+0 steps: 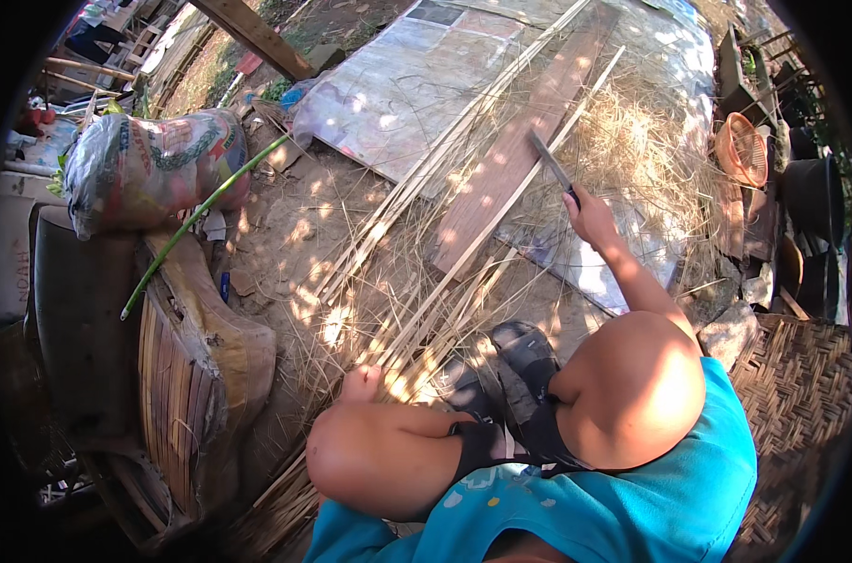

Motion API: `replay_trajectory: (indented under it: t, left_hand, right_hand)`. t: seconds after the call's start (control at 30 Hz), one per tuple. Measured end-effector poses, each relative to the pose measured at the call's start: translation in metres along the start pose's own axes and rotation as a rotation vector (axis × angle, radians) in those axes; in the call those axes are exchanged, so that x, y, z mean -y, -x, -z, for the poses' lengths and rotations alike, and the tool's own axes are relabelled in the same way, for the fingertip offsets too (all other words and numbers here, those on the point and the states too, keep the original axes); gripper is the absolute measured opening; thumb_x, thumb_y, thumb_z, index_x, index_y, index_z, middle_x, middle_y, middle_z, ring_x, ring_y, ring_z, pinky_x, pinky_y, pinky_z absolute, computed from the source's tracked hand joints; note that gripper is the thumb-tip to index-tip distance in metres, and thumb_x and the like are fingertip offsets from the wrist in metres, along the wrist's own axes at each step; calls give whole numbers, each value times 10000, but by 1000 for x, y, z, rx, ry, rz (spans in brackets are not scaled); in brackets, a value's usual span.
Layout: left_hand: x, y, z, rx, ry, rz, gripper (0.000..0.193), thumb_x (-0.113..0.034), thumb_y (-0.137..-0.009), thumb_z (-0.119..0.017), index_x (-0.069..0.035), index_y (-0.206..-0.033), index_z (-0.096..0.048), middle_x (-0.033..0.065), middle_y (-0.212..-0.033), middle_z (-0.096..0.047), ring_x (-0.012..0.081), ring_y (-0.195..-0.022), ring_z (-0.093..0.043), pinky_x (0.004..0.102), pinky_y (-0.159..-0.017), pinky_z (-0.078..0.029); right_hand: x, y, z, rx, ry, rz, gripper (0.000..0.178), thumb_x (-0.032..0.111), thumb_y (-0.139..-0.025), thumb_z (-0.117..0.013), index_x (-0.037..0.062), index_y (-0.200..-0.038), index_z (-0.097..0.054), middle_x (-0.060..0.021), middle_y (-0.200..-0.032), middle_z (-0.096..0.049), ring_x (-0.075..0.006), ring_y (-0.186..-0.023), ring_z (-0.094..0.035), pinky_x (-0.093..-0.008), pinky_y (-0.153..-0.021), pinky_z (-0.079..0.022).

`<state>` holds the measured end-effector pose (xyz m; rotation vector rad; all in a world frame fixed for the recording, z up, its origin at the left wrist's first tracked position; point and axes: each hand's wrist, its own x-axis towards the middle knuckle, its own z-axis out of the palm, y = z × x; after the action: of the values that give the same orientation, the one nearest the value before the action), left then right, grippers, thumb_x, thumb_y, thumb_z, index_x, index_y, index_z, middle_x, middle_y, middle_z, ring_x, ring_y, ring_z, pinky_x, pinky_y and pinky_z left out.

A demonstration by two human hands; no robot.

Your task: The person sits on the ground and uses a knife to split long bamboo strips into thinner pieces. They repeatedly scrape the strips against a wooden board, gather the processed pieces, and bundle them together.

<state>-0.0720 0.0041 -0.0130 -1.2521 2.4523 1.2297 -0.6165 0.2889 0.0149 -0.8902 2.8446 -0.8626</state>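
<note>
My right hand (592,218) is closed round the handle of a knife (551,163), its blade slanting up and left over a long pale bamboo strip (510,202). This strip lies across a brown wooden board (510,169) and runs down to my left hand (360,383). My left hand is closed at the strip's near end, partly hidden behind my left knee. More split bamboo strips (435,175) lie along the board's left side, and others (463,319) spread on the ground before my feet. Thin curled shavings (632,136) are heaped to the right of the board.
A printed sheet (379,103) covers the far ground. At left are a stuffed sack (158,169), a green stalk (200,220) and a worn slatted wooden piece (177,375). An orange basket (740,150), black containers (811,202), stones (729,333) and a woven mat (792,403) stand at right.
</note>
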Motion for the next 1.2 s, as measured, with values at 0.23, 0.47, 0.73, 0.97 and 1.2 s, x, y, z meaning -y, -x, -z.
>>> replay_trajectory:
  t: [0.23, 0.47, 0.73, 0.97, 1.2]
  left_hand:
    - [-100, -41, -34, -28, -401, -335, 232, -258, -1046, -507, -59, -930, -537, 210, -676, -633, 395, -628, -662, 487, -563, -521]
    - [-25, -25, -40, -57, -379, -224, 323, -330, -1064, -484, -94, -1130, -693, 122, -733, -644, 290, -593, -615, 408, -552, -535]
    - [-57, -20, -35, 11, -177, -261, 418, -333, -1078, -438, -17, -873, -618, 213, -747, -632, 373, -679, -602, 453, -653, -460]
    - [48, 33, 14, 165, -158, 20, 331, -331, -1048, -524, -54, -926, -659, 230, -702, -652, 390, -674, -672, 507, -591, -490]
    - [-88, -23, -34, -110, -277, -254, 322, -364, -1033, -516, -59, -1000, -616, 245, -760, -673, 449, -702, -672, 542, -663, -541]
  right_hand:
    - [116, 151, -38, 715, -23, 421, 476, 477, -1042, -481, 190, -1423, -492, -240, -1009, -657, -460, -892, -680, -549, -774, -564]
    - [-83, -6, 36, -76, 176, -249, 341, 378, -1049, -493, 72, -1138, -614, -269, -897, -699, -466, -841, -691, -577, -751, -538]
    - [107, 131, -39, 580, -65, 298, 439, 467, -1035, -508, 186, -1372, -533, -234, -1007, -681, -475, -874, -675, -540, -786, -553]
    - [-54, -30, 19, 16, 158, -169, 358, 396, -1037, -516, 72, -1154, -615, -258, -873, -703, -496, -829, -675, -584, -740, -525]
    - [94, 142, -55, 433, -123, 330, 491, 463, -1027, -528, 140, -1396, -529, -261, -1051, -665, -484, -847, -682, -536, -755, -565]
